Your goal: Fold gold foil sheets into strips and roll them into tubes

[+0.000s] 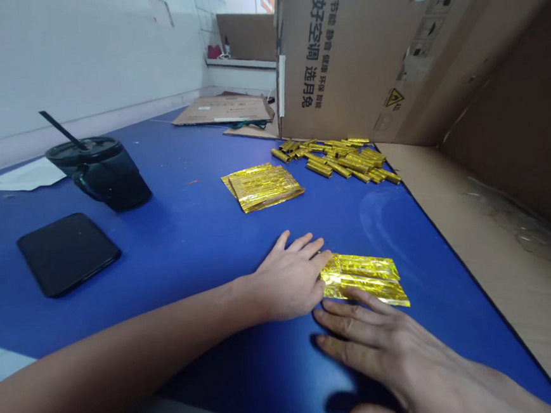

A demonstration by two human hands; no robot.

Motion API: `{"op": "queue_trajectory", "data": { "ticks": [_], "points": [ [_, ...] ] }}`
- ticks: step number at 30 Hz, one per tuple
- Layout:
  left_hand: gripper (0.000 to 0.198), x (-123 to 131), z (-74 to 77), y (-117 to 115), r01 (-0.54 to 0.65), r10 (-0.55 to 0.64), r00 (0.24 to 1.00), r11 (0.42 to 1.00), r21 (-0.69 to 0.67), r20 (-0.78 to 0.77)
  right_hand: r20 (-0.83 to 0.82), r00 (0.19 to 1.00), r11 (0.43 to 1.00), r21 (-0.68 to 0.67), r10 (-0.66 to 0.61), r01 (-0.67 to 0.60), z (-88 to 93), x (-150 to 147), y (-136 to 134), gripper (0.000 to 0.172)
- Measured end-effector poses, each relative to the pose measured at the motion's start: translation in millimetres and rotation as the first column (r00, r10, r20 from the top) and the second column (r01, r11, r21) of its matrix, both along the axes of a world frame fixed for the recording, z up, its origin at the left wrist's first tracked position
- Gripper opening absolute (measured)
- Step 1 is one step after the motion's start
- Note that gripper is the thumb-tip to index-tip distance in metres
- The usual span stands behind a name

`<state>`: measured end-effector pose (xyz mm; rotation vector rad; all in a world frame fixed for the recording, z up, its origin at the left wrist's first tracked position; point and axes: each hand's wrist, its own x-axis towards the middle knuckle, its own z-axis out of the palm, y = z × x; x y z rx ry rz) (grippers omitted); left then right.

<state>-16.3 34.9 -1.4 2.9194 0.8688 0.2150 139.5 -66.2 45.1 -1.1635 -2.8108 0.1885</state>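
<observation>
My left hand (291, 280) lies palm down on the blue table, fingers spread, with its fingertips on the left end of a folded gold foil sheet (368, 266). The sheet lies flat, a lengthwise crease dividing it into two strips. Just in front of its near edge is my right hand (401, 352), palm down with fingers stretched out. One of its fingers reaches over the foil's lower edge; whether it presses there I cannot tell. Neither hand grips anything. Beyond them sits a small stack of flat gold foil sheets (267, 185).
A pile of rolled gold foil tubes (348, 159) lies by a large cardboard box (340, 55). To the left are a dark lidded cup with a straw (106, 175) and a black phone-like slab (69, 253). Flattened cardboard (224, 110) lies at the back by the wall.
</observation>
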Motion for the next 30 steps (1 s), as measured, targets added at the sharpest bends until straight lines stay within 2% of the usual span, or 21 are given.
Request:
{"op": "queue_trajectory", "data": {
  "ticks": [1, 4, 6, 8, 12, 16, 24, 30],
  "points": [
    [0.043, -0.2, 0.3, 0.1, 0.004, -0.004, 1.0, 1.0, -0.014, -0.003, -0.05, 0.999, 1.0, -0.004, -0.009, 0.009, -2.5, 2.9, 1.4, 0.042],
    [0.043, -0.9, 0.1, -0.2, 0.012, -0.012, 1.0, 0.999, -0.037, -0.006, -0.146, 0.979, 0.988, 0.044, -0.143, 0.151, -15.6, 15.5, 10.0, 0.035],
    [0.042, -1.1, -0.6, -0.5, 0.015, -0.016, 1.0, 0.999, -0.042, -0.011, -0.126, 0.965, 0.967, 0.083, -0.231, 0.243, -25.3, 23.6, 17.8, 0.04],
    [0.043, -1.2, -1.3, -0.5, 0.013, -0.014, 1.0, 0.999, -0.044, -0.023, -0.068, 0.953, 0.95, 0.087, -0.295, 0.301, -32.6, 28.7, 24.9, 0.052],
    [0.047, -1.0, -1.9, -1.0, -0.002, 0.0, 0.999, 0.999, -0.044, -0.043, 0.073, 0.955, 0.958, 0.042, -0.288, 0.285, -37.9, 29.1, 30.6, 0.06],
    [0.047, -0.7, -2.7, -2.3, -0.01, 0.008, 0.999, 0.999, -0.044, -0.034, 0.145, 0.952, 0.961, 0.092, -0.271, 0.259, -36.8, 27.5, 28.8, 0.058],
    [0.046, 0.0, -3.6, -2.7, -0.009, 0.009, 1.0, 1.0, -0.01, -0.024, 0.171, 0.952, 0.961, 0.155, -0.254, 0.228, -35.6, 25.0, 26.9, 0.058],
    [0.046, 0.0, -2.3, -1.8, -0.003, 0.003, 0.999, 1.0, 0.0, -0.049, 0.161, 0.965, 0.977, 0.083, -0.207, 0.196, -37.5, 22.2, 21.7, 0.07]
  ]
}}
